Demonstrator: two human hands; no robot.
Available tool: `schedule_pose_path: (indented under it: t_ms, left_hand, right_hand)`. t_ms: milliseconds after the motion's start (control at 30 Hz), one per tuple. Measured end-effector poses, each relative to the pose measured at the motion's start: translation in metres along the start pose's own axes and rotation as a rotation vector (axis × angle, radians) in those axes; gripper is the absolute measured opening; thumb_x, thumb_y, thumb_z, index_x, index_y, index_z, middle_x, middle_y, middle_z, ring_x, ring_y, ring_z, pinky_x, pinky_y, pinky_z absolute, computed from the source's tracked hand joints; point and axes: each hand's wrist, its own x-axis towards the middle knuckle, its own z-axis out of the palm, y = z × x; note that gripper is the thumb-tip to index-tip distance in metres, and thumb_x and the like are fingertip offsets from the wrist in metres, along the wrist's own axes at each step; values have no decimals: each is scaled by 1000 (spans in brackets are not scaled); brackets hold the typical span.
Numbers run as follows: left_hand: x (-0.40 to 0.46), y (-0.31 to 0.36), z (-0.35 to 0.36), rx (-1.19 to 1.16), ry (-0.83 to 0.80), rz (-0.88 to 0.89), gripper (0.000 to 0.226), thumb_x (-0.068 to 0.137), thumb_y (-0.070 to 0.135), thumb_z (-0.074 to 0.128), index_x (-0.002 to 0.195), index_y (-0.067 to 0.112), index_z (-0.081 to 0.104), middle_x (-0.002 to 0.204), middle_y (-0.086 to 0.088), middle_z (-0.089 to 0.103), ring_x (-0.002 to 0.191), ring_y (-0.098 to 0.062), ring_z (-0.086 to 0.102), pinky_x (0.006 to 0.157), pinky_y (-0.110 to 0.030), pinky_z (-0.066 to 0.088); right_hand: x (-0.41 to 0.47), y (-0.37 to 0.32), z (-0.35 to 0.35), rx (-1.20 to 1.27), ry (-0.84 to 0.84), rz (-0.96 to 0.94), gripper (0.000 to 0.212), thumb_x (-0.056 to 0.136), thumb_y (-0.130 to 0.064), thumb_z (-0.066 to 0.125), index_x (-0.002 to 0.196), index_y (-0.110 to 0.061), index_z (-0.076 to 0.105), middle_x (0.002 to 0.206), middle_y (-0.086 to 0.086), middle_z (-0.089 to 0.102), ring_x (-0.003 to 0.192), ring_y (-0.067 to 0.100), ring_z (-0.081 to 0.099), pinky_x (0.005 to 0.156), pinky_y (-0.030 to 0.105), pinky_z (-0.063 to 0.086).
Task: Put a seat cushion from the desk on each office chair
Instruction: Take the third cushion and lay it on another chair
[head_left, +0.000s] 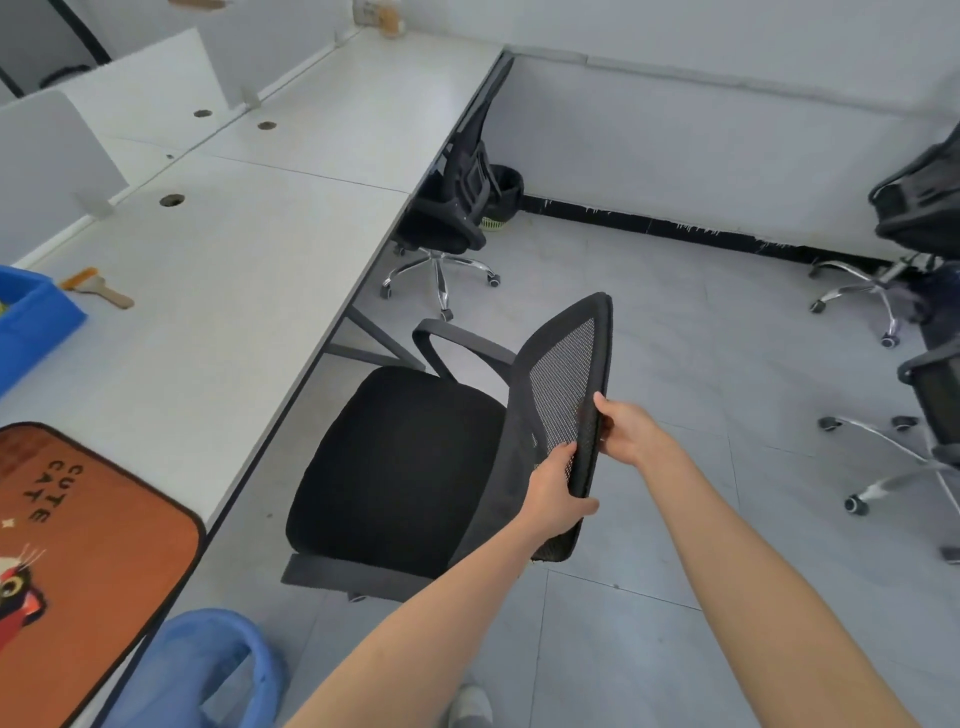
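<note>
Hands both grip the mesh backrest of the nearest office chair (405, 467): left hand (553, 493) and right hand (626, 426) clamped on its edge. Orange seat cushion (78, 540) lies on the table (234, 270), left of that chair.

Orange seat cushion (88, 540) flat on desk (249, 260) corner; black office chair (410, 467) beside desk, seat bare

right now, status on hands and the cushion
Left hand and right hand both grip the chair backrest. Orange cushion on desk. Seat bare, nothing blocking.
</note>
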Motion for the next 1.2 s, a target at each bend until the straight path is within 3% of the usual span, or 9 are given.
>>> schedule_pose_path:
  t_ms: [167, 300, 433, 533, 667, 867, 1000, 1100, 1200]
  left_hand:
    - [15, 1, 8, -21, 30, -8, 70, 72, 12, 71, 134, 13, 37, 115, -4, 52, 104, -19, 50, 92, -34, 47]
    - [15, 0, 6, 7, 11, -23, 76, 75, 26, 73, 138, 15, 33, 133, -4, 48, 121, -22, 48, 102, -36, 43]
    - [1, -3, -26, -61, -21, -46, 61, 89, 28, 56, 143, 18, 28, 147, -1, 39, 135, -20, 37, 110, -35, 32]
    - [-22, -25, -73, -112, 80, -67, 42, 94, 21, 47, 135, 18, 41, 136, 0, 52, 126, -16, 48, 105, -27, 38]
    - [-79, -80, -147, -180, 362, -161, 32, 94, 19, 48, 125, 20, 52, 121, 4, 63, 115, -10, 56, 101, -21, 38]
    - [-195, -172, -252, -259, 814, -365, 30, 91, 10, 48, 121, 12, 56, 106, 0, 67, 101, -17, 61, 95, -33, 46]
    - [-270, -234, -318, -281, 1064, -538, 34, 93, 11, 45, 127, 13, 51, 113, -2, 63, 91, -20, 58, 71, -32, 47]
    - [-317, -276, -358, -299, 1238, -679, 40, 92, 9, 46, 132, 8, 45, 130, -11, 56, 121, -28, 51, 96, -37, 42]
    - [-352, -307, -387, -317, 1323, -835, 49, 92, 12, 47, 139, 6, 35, 144, -15, 41, 133, -31, 39, 109, -42, 34]
  right_hand:
    - [10, -7, -4, 13, 8, -13, 22, 96, -19, 45, 80, -4, 53, 78, 9, 53, 71, 20, 51, 62, 33, 45]
    - [8, -10, -8, -84, -17, -41, 22, 96, -18, 44, 81, -7, 54, 77, 7, 55, 70, 18, 52, 64, 29, 45]
    - [6, -16, -13, -642, 158, -211, 25, 95, -26, 43, 101, -9, 61, 105, 16, 61, 97, 28, 57, 89, 35, 41]
    - [-7, -25, 1, -1076, 333, -550, 39, 93, -15, 44, 127, 4, 48, 132, 25, 51, 123, 37, 46, 102, 39, 35]
    - [-31, -14, 79, -1245, 109, -790, 38, 94, -12, 43, 131, -2, 46, 136, 18, 49, 126, 33, 45, 106, 38, 34]
    - [-59, 78, 265, -1372, -508, -765, 40, 95, -15, 42, 135, -9, 43, 138, 8, 49, 128, 22, 45, 107, 31, 33]
    - [-92, 153, 389, -1427, -823, -716, 42, 94, -13, 42, 136, -8, 40, 141, 9, 46, 129, 21, 43, 106, 28, 31]
    - [-102, 199, 461, -1469, -879, -661, 49, 93, -15, 43, 140, -8, 33, 145, 11, 40, 132, 25, 39, 107, 31, 32]
    - [-92, 232, 499, -1587, -755, -654, 57, 91, -17, 46, 143, -6, 25, 149, 16, 30, 137, 31, 29, 112, 39, 28]
